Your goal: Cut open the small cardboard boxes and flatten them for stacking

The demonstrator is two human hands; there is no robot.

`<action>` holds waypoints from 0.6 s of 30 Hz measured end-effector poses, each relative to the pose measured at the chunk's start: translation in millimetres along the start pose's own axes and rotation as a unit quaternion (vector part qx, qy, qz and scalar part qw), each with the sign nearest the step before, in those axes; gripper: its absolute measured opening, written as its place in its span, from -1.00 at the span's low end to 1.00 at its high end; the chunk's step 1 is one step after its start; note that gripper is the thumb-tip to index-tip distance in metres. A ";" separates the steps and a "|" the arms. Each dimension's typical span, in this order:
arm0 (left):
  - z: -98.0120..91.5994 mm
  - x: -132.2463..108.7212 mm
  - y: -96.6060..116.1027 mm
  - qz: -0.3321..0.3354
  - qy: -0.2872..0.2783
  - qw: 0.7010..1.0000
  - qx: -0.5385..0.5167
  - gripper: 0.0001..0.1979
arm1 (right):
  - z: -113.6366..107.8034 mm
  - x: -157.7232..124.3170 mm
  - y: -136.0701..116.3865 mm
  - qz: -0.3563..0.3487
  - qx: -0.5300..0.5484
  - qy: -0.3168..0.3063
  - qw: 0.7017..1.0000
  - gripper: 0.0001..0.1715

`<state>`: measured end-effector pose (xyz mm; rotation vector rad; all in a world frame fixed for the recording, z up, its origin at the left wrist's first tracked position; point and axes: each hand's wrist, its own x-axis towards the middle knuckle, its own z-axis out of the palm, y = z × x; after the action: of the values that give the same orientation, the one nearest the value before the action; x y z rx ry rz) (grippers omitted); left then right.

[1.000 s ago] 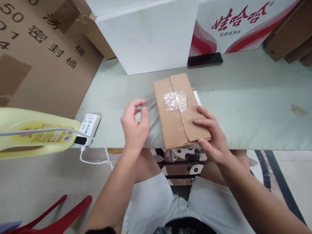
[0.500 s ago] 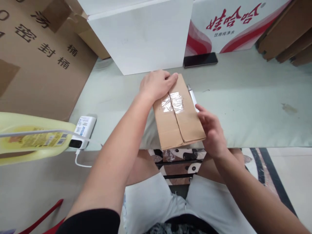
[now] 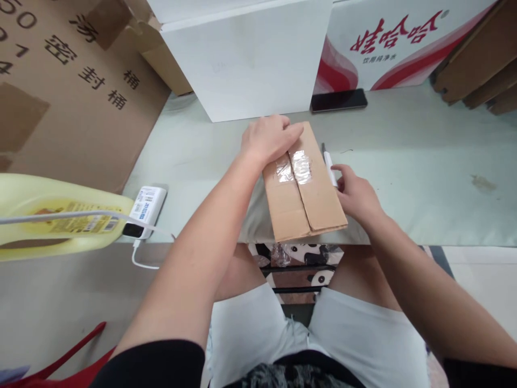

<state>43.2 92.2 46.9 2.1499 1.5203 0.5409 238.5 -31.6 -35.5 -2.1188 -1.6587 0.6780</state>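
Observation:
A small brown cardboard box (image 3: 299, 207) lies at the table's front edge, with clear tape (image 3: 301, 167) across its centre seam. My left hand (image 3: 272, 137) is closed over the box's far left end, thumb on the top face. Its other fingers are partly out of sight beyond the edge. Along the box's right side is a slim white utility knife (image 3: 330, 168), its darker narrow end pointing away from me. My right hand (image 3: 357, 194) has its fingers curled at the near end of this knife, close against the box. The fingertips are partly hidden.
Behind the box stand a white carton (image 3: 250, 64) and a red-and-white carton (image 3: 375, 48), with a black phone (image 3: 339, 101) before them. A large cardboard box (image 3: 72, 108), a yellow jug (image 3: 64, 215) and a white power bank (image 3: 145, 210) with its cable are at left. Folded cardboard (image 3: 476, 59) leans at right.
My right hand has moved up beside the box, its fingers now curled at the near end of the utility knife. My left hand keeps its hold on the box. The view has shifted slightly.

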 end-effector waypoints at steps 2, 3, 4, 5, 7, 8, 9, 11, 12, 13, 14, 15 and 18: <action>-0.8 0.1 -0.1 0.001 0.000 1.000 -0.008 -0.71 | -0.9 -3.5 6.7 0.013 0.100 0.022 0.995 -0.35; -1.3 0.2 0.1 -0.002 -0.002 1.000 -0.007 -0.73 | -1.5 -5.7 10.2 0.019 0.158 0.024 0.987 -0.42; -1.9 0.2 0.5 -0.006 -0.008 1.000 -0.003 -0.73 | -2.4 -8.5 13.3 0.024 0.216 0.025 0.976 -0.50; -2.5 0.1 1.1 -0.011 -0.016 1.000 0.003 -0.70 | -3.7 -11.9 15.7 0.025 0.265 0.027 0.964 -0.59; -3.9 -0.3 2.6 -0.023 -0.034 0.999 0.016 -0.63 | -8.0 -20.6 17.9 0.008 0.320 0.050 0.946 -0.74; -4.4 -0.6 3.2 -0.028 -0.040 0.999 0.018 -0.60 | -10.9 -25.6 17.6 -0.009 0.325 0.075 0.943 -0.76; -4.7 -0.9 3.7 -0.033 -0.042 0.998 0.017 -0.59 | -14.3 -30.8 16.4 -0.028 0.318 0.114 0.941 -0.76; -4.7 -1.3 4.0 -0.041 -0.038 0.998 0.012 -0.57 | -21.5 -41.2 11.7 -0.069 0.280 0.213 0.934 -0.74; -4.5 -1.5 3.9 -0.043 -0.034 0.998 0.008 -0.57 | -24.9 -46.3 8.4 -0.089 0.259 0.264 0.925 -0.74; -4.3 -1.7 3.6 -0.043 -0.031 0.999 0.004 -0.56 | -28.1 -51.4 4.7 -0.111 0.240 0.313 0.912 -0.73; -4.1 -1.9 3.5 -0.042 -0.028 0.999 -0.002 -0.55 | -30.7 -56.5 0.9 -0.134 0.227 0.350 0.899 -0.74; -4.0 -2.1 3.4 -0.041 -0.027 0.999 -0.009 -0.54 | -32.8 -61.9 -2.8 -0.158 0.220 0.375 0.886 -0.78; -3.9 -2.8 3.5 -0.041 -0.028 0.998 -0.028 -0.53 | -35.7 -79.3 -11.1 -0.214 0.231 0.372 0.873 -0.90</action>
<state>42.8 89.1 51.9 2.0338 1.5382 0.4864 234.9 -105.5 11.5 -1.3364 -1.2749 0.0644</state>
